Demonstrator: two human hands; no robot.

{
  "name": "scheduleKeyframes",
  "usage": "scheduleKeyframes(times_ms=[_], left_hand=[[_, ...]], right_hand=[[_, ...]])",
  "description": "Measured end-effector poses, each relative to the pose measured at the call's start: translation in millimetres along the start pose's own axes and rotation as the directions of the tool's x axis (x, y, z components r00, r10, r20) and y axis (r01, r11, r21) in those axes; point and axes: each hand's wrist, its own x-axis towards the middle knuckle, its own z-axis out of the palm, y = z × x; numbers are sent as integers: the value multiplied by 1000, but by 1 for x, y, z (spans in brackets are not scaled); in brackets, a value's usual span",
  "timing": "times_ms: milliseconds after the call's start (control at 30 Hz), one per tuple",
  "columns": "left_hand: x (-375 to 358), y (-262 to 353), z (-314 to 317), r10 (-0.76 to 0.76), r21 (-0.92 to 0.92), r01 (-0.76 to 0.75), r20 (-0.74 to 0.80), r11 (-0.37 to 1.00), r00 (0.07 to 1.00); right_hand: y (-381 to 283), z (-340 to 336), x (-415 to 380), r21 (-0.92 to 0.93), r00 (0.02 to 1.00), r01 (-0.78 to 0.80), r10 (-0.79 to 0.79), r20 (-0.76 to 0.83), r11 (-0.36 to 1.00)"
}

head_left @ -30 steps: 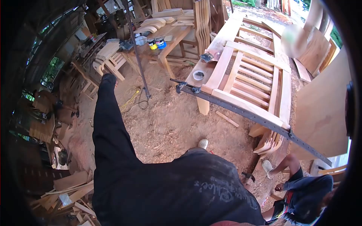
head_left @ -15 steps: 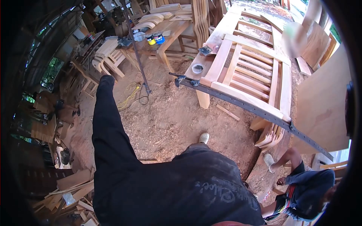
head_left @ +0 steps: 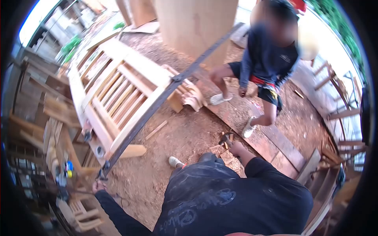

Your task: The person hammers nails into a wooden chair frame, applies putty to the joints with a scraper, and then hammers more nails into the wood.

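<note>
My right hand (head_left: 237, 148) reaches down to the sawdust floor and closes on the handle of a hammer (head_left: 226, 139), whose dark head lies beside a long plank (head_left: 275, 143). My left hand (head_left: 97, 185), at the end of a black sleeve, is stretched out low left. It sits just below the near end of a long dark bar clamp (head_left: 157, 103), and blur hides whether it grips anything. The clamp runs diagonally across a slatted wooden frame (head_left: 114, 92) resting on a bench.
Another person (head_left: 267, 59) in a dark long-sleeved top stands on the plank, close to the hammer. A broad pillar (head_left: 195, 23) rises behind the frame. Paint cans (head_left: 67, 167) and stacked wooden parts (head_left: 43, 129) crowd the left. Chair frames (head_left: 338, 118) line the right edge.
The view has swung round sharply. My right hand has come into view and reached the hammer on the floor. My left arm now stretches toward the clamp's near end.
</note>
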Motion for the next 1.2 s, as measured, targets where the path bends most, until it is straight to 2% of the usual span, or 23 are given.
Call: scheduleKeyframes(times_ms=[33,100,133,200,233,333,400,433,467,500,533,567,633,667,700,733,767,867,1033,1067,1100,1133,1200], left_hand=[[7,-21,49,31,-195,-25,28,981,999],[-70,9,143,-68,-215,101,155,971,985],[-80,-2,174,-54,-139,97,285,985,957],[-139,14,238,-109,-45,134,363,990,926],[-159,19,259,-116,-26,144,452,989,884],[-186,27,311,-97,51,83,551,995,829],[-190,33,329,46,-85,20,702,996,711],[-196,45,338,77,-81,-25,738,996,670],[-211,64,345,100,-40,-106,753,994,650],[-224,83,355,133,31,-256,791,966,597],[-229,91,375,281,-21,-462,818,887,502],[-219,90,403,676,-140,-926,722,351,147],[-252,155,435,462,40,-884,841,465,281],[-239,161,462,487,37,-851,807,525,335],[-217,153,490,739,-25,-947,631,320,234],[-209,174,497,612,40,-872,697,487,374],[-196,194,505,495,132,-842,757,523,426],[-150,210,537,394,105,-883,866,458,307],[-132,235,548,282,117,-971,943,210,175],[-131,229,545,187,4,-993,982,118,27],[-157,230,532,137,72,-997,988,33,75],[-168,227,526,113,94,-995,989,21,95],[-164,211,517,238,-39,-993,971,113,-11]], right_hand=[[-4,-6,-15,52,999,20,-18,-35,998],[9,3,-27,179,994,-111,108,26,978],[15,7,-30,230,986,-162,150,68,960],[36,22,-42,250,977,-212,201,69,945],[48,29,-51,253,972,-235,224,72,939],[83,42,-82,271,922,-382,343,181,884],[113,64,-99,322,895,-445,415,160,835],[111,54,-110,255,868,-489,436,238,834],[138,80,-103,219,877,-478,447,177,851],[160,95,-104,111,879,-457,430,205,882],[143,78,-120,110,862,-485,453,225,868],[113,48,-138,125,843,-520,485,232,845],[127,65,-132,131,835,-538,505,218,833],[119,61,-128,134,840,-531,499,212,837],[110,55,-124,136,847,-520,490,204,843],[103,53,-119,116,887,-457,441,135,882],[87,46,-117,196,893,-449,431,129,872],[30,23,-110,462,888,-443,447,109,768],[-23,10,-83,498,908,-359,420,-10,789],[-31,10,-82,499,911,-341,411,-35,797],[-39,12,-81,516,906,-357,424,-13,778],[-46,14,-77,534,900,-371,436,6,759],[-46,33,-67,511,883,-413,469,21,754]])
